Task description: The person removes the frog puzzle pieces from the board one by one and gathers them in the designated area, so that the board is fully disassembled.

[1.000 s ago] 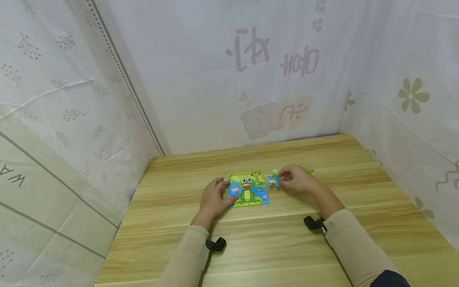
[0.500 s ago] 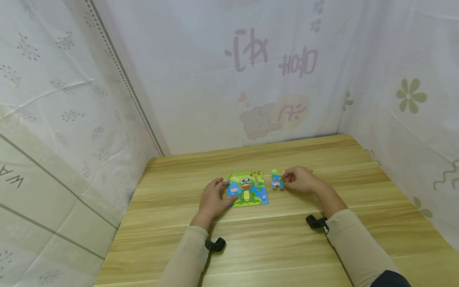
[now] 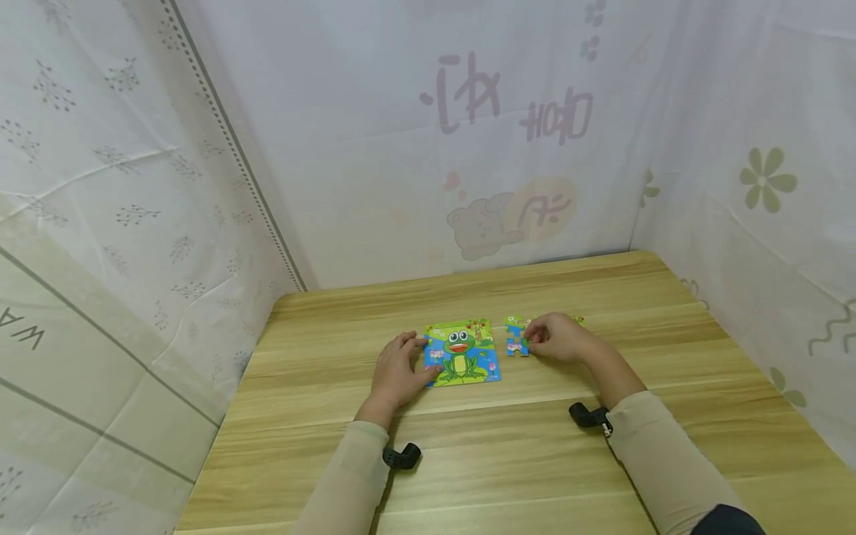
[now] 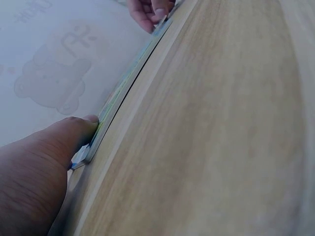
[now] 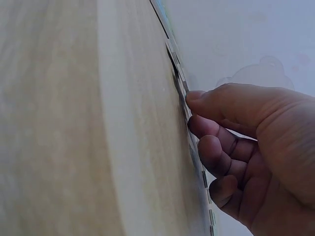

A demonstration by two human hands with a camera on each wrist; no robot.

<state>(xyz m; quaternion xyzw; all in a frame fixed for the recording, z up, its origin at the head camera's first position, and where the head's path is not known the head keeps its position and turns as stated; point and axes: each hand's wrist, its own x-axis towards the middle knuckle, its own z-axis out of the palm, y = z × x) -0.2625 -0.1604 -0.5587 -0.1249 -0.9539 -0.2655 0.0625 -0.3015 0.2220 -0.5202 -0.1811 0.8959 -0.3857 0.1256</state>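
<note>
Pinching a jigsaw piece [image 3: 516, 347] in the right hand [image 3: 559, 338], just right of a frog picture board [image 3: 463, 357] touched by the loosely spread left hand [image 3: 397, 373]

You're in a makeshift booth draped in printed cloth: a bear-print sheet [image 3: 374, 163] at twelve o'clock, a sprig-print sheet [image 3: 120, 253] at ten, a flower-print sheet [image 3: 756, 245] at two, around your wood-grain counter [image 3: 488, 468].
</note>
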